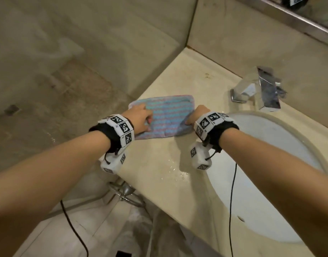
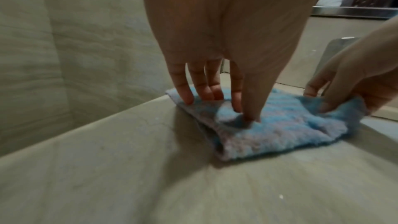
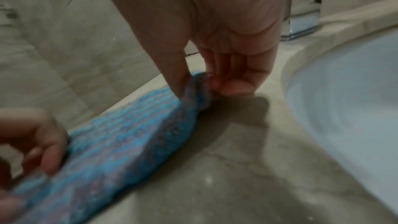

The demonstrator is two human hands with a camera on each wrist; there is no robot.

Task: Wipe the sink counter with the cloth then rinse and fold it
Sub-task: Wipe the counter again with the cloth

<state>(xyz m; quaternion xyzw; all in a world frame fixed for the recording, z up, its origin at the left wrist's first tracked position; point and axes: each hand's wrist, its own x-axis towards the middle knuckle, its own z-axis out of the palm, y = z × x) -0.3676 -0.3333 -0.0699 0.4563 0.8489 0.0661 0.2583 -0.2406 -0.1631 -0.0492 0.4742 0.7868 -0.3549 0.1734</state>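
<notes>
— Where does the cloth (image 1: 160, 115) sit for you right now?

— Flat on the counter (image 1: 170, 184), left of the sink (image 1: 270, 164) and near the far left corner by the wall. The left wrist view shows more than one layer along its near edge, so I judge you are already in the folding step.

— And your hands?

— Your left hand (image 1: 141, 118) lies on the left part of the cloth, fingers (image 2: 186, 94) spread and straight, tips pressing the fabric down. Your right hand (image 1: 197, 115) pinches the right edge between thumb and fingers (image 3: 234, 87), lifting that edge a little off the stone.

— So what is done?

— Water drops (image 1: 178, 171) lie on the near counter and the tap (image 1: 259, 89) shows no running water; wiping and rinsing look finished, though that is my reading. What remains, I think, is bringing your pinched edge over and flattening the fold.
</notes>
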